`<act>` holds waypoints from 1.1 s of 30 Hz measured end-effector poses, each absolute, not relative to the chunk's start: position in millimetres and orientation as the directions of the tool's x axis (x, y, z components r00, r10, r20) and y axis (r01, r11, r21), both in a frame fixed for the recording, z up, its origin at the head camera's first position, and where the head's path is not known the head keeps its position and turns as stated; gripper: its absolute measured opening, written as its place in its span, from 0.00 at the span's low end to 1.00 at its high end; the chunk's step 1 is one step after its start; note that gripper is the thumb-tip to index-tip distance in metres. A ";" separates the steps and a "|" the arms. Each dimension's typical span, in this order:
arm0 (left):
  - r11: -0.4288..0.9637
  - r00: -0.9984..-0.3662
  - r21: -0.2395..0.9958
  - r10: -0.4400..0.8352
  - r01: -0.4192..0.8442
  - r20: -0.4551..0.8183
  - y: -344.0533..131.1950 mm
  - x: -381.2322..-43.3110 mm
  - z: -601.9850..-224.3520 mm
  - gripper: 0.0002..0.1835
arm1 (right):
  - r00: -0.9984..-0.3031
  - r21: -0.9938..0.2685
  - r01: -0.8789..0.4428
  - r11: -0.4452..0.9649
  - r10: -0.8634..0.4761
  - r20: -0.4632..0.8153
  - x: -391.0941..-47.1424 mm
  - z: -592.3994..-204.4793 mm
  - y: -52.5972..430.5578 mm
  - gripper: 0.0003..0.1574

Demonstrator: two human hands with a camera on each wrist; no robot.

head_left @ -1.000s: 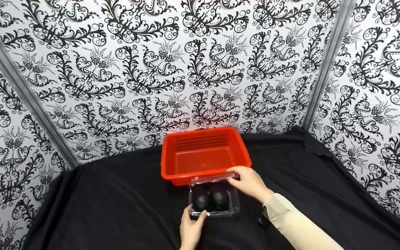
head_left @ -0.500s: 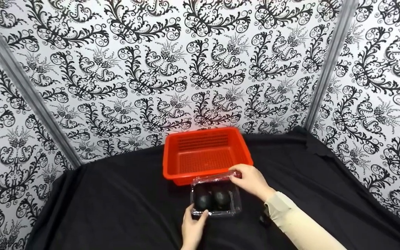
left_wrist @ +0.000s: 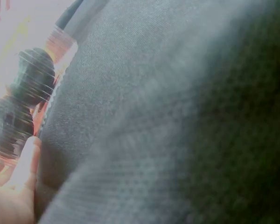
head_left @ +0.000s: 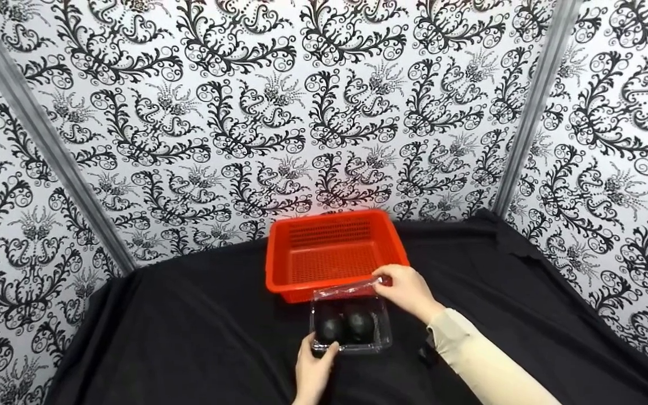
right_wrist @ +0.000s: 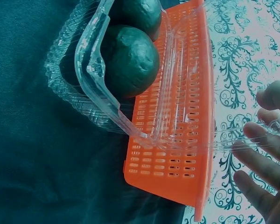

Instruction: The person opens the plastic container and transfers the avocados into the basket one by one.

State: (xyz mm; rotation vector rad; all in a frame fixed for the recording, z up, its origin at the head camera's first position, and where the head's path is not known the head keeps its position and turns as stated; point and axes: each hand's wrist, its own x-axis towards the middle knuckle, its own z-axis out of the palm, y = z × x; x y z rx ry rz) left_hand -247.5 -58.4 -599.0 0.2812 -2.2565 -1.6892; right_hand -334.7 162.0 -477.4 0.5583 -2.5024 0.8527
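A clear plastic clamshell box [head_left: 383, 337] holds dark avocados [head_left: 360, 325], which look dark green in the right wrist view. My left hand [head_left: 313, 371] grips the box at its near left corner, its thumb over the rim; the left wrist view has the same thumb [left_wrist: 28, 163] against the ridged wall. My right hand [head_left: 405, 287] pinches the corner of the clear lid [head_left: 346, 289], which stands tilted up at the far side of the box. From the right wrist, the avocados [right_wrist: 130, 60] lie uncovered in the base, and the lid [right_wrist: 182, 93] rises beside them.
Right behind the box stands a red slotted basket [head_left: 332, 261] with nothing inside. Black cloth [head_left: 206, 320] covers the table. A patterned wall [head_left: 245, 112] rises at the back. Beneath the right forearm lies a small dark object [head_left: 428, 354], its kind unclear.
The lid has swung up and back a little, with my right hand rising slightly along with it. My left hand keeps its hold on the near corner. The whole head view has shifted slightly.
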 end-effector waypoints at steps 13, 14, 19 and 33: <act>0.282 -0.942 0.959 -0.315 0.022 0.114 -58.1 -243.2 -595.1 0.32 | -0.844 -0.525 -0.479 0.704 -0.204 0.497 -340.9 -477.0 162.7 0.11; 0.284 -0.942 0.958 -0.313 0.028 0.121 -58.1 -243.1 -595.4 0.33 | -0.843 -0.526 -0.479 0.703 -0.203 0.498 -341.7 -476.9 162.5 0.11; 0.300 -0.936 0.952 -0.311 0.067 0.164 -58.2 -242.2 -596.1 0.33 | -0.854 -0.543 -0.464 0.700 -0.192 0.483 -344.6 -475.5 162.2 0.10; 0.244 -0.959 0.970 -0.275 -0.008 0.061 -63.1 -235.0 -591.5 0.34 | -0.878 -0.593 -0.436 0.677 -0.175 0.446 -346.9 -470.9 163.4 0.07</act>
